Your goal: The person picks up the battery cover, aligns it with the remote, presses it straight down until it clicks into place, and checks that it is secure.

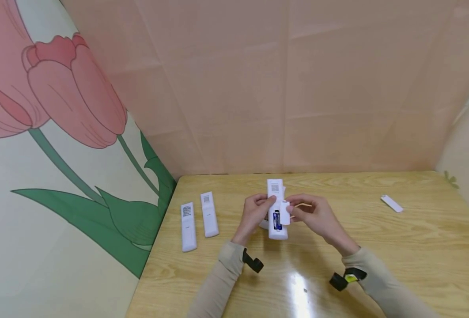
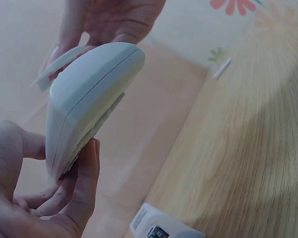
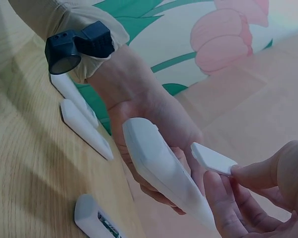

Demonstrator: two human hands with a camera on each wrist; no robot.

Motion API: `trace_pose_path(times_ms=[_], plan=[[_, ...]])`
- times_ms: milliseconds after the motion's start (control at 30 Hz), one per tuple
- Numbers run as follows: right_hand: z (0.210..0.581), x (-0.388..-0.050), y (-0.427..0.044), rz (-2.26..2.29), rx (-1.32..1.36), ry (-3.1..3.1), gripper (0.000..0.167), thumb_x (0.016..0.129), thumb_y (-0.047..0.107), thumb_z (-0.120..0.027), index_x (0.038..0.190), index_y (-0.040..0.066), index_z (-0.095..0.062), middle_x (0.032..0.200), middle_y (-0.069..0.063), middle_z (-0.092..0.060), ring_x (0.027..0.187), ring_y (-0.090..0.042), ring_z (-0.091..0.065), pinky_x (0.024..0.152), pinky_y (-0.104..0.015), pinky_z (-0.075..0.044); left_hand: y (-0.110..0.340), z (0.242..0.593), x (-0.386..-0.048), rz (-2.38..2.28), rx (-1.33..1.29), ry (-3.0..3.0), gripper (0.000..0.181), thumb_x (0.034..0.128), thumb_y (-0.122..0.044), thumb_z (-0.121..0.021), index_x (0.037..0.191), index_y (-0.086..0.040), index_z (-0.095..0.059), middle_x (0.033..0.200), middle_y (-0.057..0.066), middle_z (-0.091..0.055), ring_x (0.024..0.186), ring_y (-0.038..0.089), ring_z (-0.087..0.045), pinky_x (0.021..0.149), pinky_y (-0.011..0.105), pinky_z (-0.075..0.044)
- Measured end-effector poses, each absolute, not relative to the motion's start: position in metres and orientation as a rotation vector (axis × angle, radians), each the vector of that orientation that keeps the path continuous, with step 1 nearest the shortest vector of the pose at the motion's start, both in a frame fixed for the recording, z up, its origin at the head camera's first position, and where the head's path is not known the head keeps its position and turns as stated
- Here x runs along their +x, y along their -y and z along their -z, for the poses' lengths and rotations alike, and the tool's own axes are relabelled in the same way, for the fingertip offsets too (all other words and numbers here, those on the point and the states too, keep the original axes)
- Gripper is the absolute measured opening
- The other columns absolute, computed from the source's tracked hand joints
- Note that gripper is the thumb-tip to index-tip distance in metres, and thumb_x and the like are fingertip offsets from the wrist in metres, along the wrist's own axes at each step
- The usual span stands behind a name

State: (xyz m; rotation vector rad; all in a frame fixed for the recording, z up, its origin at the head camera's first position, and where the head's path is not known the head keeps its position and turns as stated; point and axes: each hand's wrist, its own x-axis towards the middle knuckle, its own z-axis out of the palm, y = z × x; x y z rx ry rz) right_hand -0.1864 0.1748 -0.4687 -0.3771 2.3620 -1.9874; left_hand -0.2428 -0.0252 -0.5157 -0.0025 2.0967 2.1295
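Observation:
My left hand [image 1: 257, 214] grips a white remote control [image 1: 275, 189] above the table, its back turned up. Dark blue batteries [image 1: 277, 220] show in its uncovered compartment. Between thumb and fingers, my right hand [image 1: 314, 213] pinches a small white battery cover [image 1: 285, 213], held along the right side of that compartment. From the left wrist side, the remote's rounded end [image 2: 97, 74] faces the camera, with the fingers beneath. The right wrist view shows the cover [image 3: 213, 159] apart from the remote [image 3: 156, 158]; the batteries are hidden there.
Two white remotes [image 1: 188, 227] lie face down side by side at the table's left. Another remote [image 3: 87, 213] with an uncovered battery compartment lies below the hands, mostly hidden from the head view. A loose white cover [image 1: 391, 203] lies at the right. A curtain hangs behind the table.

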Motion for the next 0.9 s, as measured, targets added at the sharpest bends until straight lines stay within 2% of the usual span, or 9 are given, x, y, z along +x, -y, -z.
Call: trace_pose_path(times_ms=[100,267,633,900], plan=[[0.469,-0.185,-0.173,2.007,-0.371,-2.342,0.028,0.101,0.003,-0.072,0.127,-0.009,-0.070,0.112,-0.029,-0.068,0.090,-0.017,-0.077,0.077,-0.038,-0.067,0.025,0.515,-0.242,-2.123,0.012,-2.100,0.034,0.0986,-0.030,-0.078,0.117,-0.002,-0.076,0.098,0.010,-0.082,0.072,0.011,-0.071,0.058,0.022,-0.057],[0.472,-0.184,-0.170,2.030,-0.367,-2.313,0.029,0.100,0.002,-0.072,0.126,-0.010,-0.070,0.112,-0.030,-0.068,0.090,-0.018,-0.077,0.077,-0.040,-0.067,0.024,0.515,-0.242,-2.100,0.029,-2.118,0.036,0.0993,-0.034,-0.077,0.118,-0.003,-0.076,0.097,0.009,-0.082,0.071,0.011,-0.072,0.057,0.023,-0.057],[0.478,-0.184,-0.166,1.963,-0.338,-2.382,0.027,0.100,0.006,-0.074,0.125,-0.005,-0.072,0.109,-0.020,-0.071,0.091,-0.017,-0.077,0.078,-0.036,-0.067,0.023,0.514,-0.241,-2.120,0.049,-2.115,0.034,0.0991,-0.032,-0.077,0.115,-0.002,-0.076,0.097,0.011,-0.082,0.070,0.011,-0.071,0.057,0.023,-0.056],[0.480,-0.182,-0.164,1.922,-0.326,-2.401,0.025,0.100,0.007,-0.075,0.123,-0.003,-0.074,0.116,-0.024,-0.074,0.097,-0.020,-0.076,0.083,-0.041,-0.066,0.022,0.516,-0.241,-2.130,0.044,-2.092,0.034,0.0990,-0.032,-0.077,0.114,-0.002,-0.076,0.097,0.011,-0.082,0.069,0.011,-0.071,0.056,0.023,-0.057]])
